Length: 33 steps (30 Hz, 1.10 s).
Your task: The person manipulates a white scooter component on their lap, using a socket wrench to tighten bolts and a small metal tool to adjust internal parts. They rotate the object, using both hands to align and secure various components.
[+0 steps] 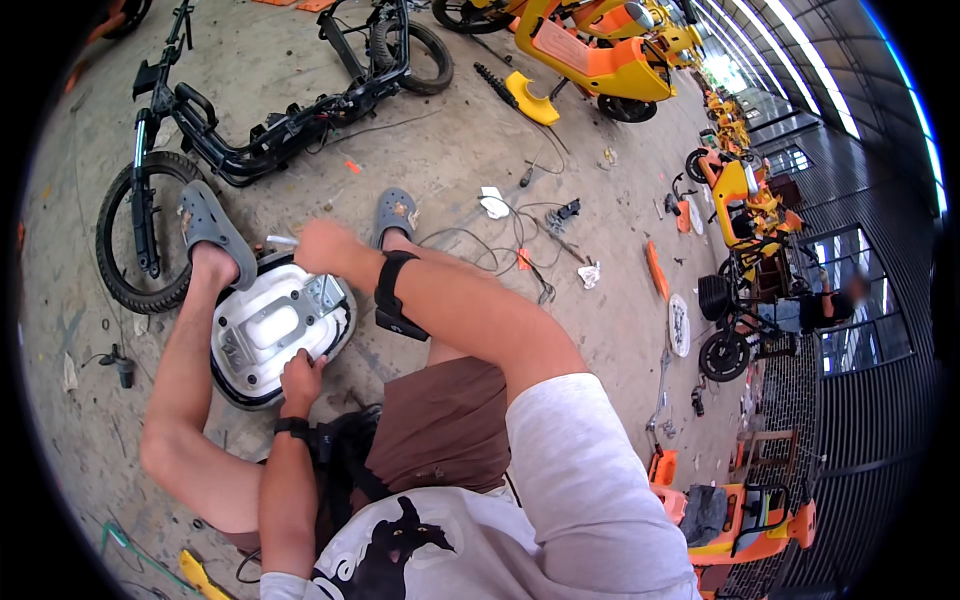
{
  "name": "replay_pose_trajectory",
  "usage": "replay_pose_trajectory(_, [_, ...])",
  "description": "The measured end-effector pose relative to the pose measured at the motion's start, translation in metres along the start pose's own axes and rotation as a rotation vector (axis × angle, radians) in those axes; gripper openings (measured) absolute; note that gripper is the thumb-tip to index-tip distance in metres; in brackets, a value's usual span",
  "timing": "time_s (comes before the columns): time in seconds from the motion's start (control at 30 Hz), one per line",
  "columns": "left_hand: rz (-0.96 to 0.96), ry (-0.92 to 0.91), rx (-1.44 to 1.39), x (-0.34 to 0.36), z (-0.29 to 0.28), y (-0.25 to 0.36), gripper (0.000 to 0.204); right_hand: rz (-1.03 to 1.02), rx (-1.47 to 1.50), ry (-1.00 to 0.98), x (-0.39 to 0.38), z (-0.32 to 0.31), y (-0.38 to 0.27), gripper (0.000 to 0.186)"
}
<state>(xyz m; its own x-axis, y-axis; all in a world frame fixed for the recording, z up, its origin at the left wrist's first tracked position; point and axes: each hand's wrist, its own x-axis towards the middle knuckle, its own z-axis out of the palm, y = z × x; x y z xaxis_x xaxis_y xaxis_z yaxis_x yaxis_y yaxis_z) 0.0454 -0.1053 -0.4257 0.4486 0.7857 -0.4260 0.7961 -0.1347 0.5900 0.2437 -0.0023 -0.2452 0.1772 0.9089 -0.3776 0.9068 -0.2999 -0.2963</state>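
A scooter seat [262, 335] lies upside down on the floor between my feet, its white base up and its dark rim showing round the edge. A grey metal bracket [322, 292] is fixed on the base's right side. My right hand [327, 250] is closed above that bracket, somewhat blurred. Out of its left side pokes a silver metal rod [282, 240], part of a tool whose other end is hidden. My left hand [302, 380] is closed at the seat's near edge; something small and dark shows at its fingertips, too unclear to name.
A stripped black scooter frame [290, 130] with wheels stands ahead on the left. Yellow scooters [600, 65] are farther off. A yellow panel [530, 98], cables [490, 262], an orange strip [657, 270] and a white seat base [679, 325] lie on the floor. Another person [830, 305] is at the far right.
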Motion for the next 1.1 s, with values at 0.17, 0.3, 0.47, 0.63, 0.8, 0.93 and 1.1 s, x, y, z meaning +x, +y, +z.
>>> replay_pose_trajectory(0.17, [-0.013, -0.008, -0.015, 0.003, 0.000, -0.003, 0.036, 0.107, 0.355, -0.006, 0.007, 0.004, 0.024, 0.045])
replay_pose_trajectory(0.3, [-0.015, -0.015, -0.029, 0.003, 0.001, -0.002, 0.035, -0.128, 0.641, -0.075, -0.021, 0.007, 0.005, 0.050])
replay_pose_trajectory(0.47, [0.003, 0.004, -0.053, 0.003, 0.003, -0.002, 0.036, -0.131, 1.011, -0.474, 0.000, 0.012, 0.011, 0.041])
replay_pose_trajectory(0.63, [-0.002, 0.019, -0.076, 0.002, 0.006, -0.007, 0.036, 0.105, 1.318, -0.057, 0.000, 0.030, -0.005, 0.029])
replay_pose_trajectory(0.8, [0.057, 0.041, -0.091, 0.006, 0.010, -0.011, 0.036, 0.273, 1.436, 0.439, 0.012, 0.037, -0.024, 0.042])
replay_pose_trajectory(0.93, [0.043, 0.044, -0.107, 0.008, 0.008, -0.014, 0.037, 0.099, 0.937, 0.684, -0.015, 0.031, -0.045, 0.063])
replay_pose_trajectory(1.1, [0.041, 0.046, -0.229, 0.012, 0.002, -0.013, 0.034, -0.142, 0.542, 0.993, -0.020, 0.034, -0.048, 0.054])
